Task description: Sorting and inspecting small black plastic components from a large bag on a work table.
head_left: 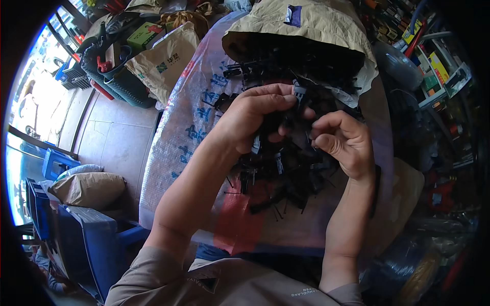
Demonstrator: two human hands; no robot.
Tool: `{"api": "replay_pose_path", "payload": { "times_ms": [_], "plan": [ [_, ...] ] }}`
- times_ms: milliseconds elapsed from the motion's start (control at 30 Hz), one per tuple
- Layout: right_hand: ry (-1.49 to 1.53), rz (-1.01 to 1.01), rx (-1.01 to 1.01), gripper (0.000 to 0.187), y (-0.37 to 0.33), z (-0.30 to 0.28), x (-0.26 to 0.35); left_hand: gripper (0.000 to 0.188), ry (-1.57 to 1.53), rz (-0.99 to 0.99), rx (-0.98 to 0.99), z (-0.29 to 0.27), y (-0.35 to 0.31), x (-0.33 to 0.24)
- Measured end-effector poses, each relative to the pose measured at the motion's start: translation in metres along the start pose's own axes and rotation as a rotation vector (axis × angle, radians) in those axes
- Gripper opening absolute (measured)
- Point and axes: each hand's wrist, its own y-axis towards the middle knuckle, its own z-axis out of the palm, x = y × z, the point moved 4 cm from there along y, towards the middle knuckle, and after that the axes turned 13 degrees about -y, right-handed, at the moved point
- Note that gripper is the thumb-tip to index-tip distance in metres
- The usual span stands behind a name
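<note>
My left hand (260, 109) pinches a small black plastic part (300, 92) with pale marks on it, between thumb and forefinger. Close by on the right, the thumb and fingers of my right hand (344, 140) are pressed together at the tips; whatever is between them is too small and dark to make out. Both hands hover over a loose heap of black plastic parts (293, 188), some with thin pins or wires sticking out. Beyond the heap, a brown paper sack (306, 23) lies with its mouth toward me, and more black parts lie inside and around the opening.
A translucent woven plastic sheet (171, 168) with a red patch covers the work surface. Blue plastic chairs (97, 245) and a full sack (89, 189) stand at left. Paper bags and a dark green basket (120, 81) sit far left; a cluttered shelf (444, 76) is at right.
</note>
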Motion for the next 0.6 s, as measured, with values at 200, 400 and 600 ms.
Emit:
{"api": "replay_pose_path", "payload": {
  "times_ms": [200,400,600],
  "plan": [
    [-0.075,-0.007,-0.142,0.014,0.003,-0.007,-0.003,0.028,0.187,0.029,-0.047,0.013,-0.006,-0.002],
    [-0.202,0.022,-0.101,0.012,0.002,-0.005,0.000,0.038,0.795,0.069,-0.015,0.024,-0.012,0.001],
    [-0.149,0.118,-0.020,0.009,0.000,0.001,-0.002,0.036,0.938,0.248,0.072,0.022,-0.011,0.006]
  ]
}}
